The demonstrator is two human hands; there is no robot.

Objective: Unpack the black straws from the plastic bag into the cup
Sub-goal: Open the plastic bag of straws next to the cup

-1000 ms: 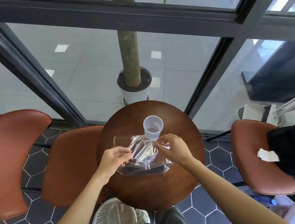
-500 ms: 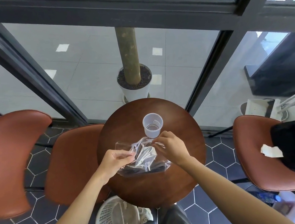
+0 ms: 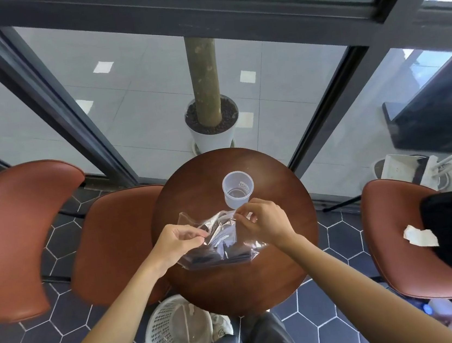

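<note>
A clear plastic bag (image 3: 222, 243) lies on the round brown table (image 3: 241, 280), crumpled at its upper edge. Black straws (image 3: 215, 259) show through its lower part. My left hand (image 3: 178, 241) pinches the bag's top edge on the left. My right hand (image 3: 263, 219) pinches the same edge on the right. A clear plastic cup (image 3: 238, 189) stands upright just beyond the bag, close to my right fingers, with nothing seen inside it.
Brown chairs stand to the left (image 3: 19, 239) and right (image 3: 403, 237) of the table. A white mesh basket (image 3: 178, 336) sits on the floor under the table's near edge. A potted tree (image 3: 212, 127) stands behind glass beyond the table.
Both hands have stayed on the bag's top edge and drawn it closer together and upward, crumpling it more. The cup has not moved.
</note>
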